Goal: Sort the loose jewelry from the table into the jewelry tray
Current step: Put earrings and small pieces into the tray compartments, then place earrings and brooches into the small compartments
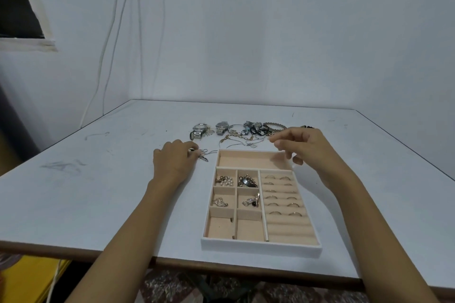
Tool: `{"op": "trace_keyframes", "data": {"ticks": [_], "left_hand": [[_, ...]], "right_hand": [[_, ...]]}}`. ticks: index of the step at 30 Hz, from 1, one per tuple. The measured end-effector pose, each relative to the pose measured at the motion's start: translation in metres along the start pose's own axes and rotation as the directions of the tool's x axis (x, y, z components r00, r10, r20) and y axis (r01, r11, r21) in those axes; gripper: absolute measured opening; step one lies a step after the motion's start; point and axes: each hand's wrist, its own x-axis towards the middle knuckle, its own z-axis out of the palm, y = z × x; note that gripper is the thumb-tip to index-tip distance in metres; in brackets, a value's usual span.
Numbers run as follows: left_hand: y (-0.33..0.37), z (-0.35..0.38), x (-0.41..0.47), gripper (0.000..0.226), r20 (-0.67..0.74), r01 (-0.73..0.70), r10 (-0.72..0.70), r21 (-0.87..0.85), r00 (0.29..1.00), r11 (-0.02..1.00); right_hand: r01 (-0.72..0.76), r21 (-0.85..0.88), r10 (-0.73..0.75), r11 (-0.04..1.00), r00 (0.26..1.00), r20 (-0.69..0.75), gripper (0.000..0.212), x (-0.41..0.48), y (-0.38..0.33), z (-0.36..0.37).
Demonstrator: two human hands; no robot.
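On the desk (98, 192), the left hand (174, 161) has its fingers clamped on a small pendant (203, 156) just left of the tray (261, 248). Loose jewelry (242, 131) lies beyond the tray. The right hand (309, 149) hovers over the tray's far right corner with its fingers curled; I cannot tell whether they pinch anything.

Plain home room, white wall (270, 32) at twelve o'clock, window (17, 0) at ten, cables (138, 32) at eleven, patterned rug (246, 289) at six, scuffed table (98, 192)
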Motion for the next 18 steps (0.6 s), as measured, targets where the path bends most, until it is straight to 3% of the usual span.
{"op": "trace_keyframes", "data": {"ticks": [4, 10, 14, 18], "left_hand": [[0.001, 0.001, 0.005, 0.014, -0.054, 0.026, -0.032, -0.107, 0.998, 0.994], [-0.006, 0.008, 0.011, 0.016, -0.032, 0.001, -0.006, -0.15, 0.999, 0.989], [-0.005, 0.009, 0.014, 0.019, 0.001, -0.081, 0.081, -0.078, 0.997, 0.994], [-0.008, 0.01, 0.016, 0.01, -0.019, -0.01, 0.006, -0.241, 1.0, 0.971]], "right_hand": [[-0.016, 0.014, 0.016, 1.0, 1.0, -0.023, 0.012, 0.001, 0.001, -0.001], [-0.008, -0.013, 0.008, 1.0, 0.999, -0.036, 0.013, 0.003, 0.003, 0.001], [-0.004, -0.025, 0.003, 1.0, 0.999, -0.036, 0.012, 0.002, 0.004, 0.001], [0.008, 0.001, -0.008, 1.0, 0.997, -0.079, 0.012, 0.002, 0.002, -0.004]]}}
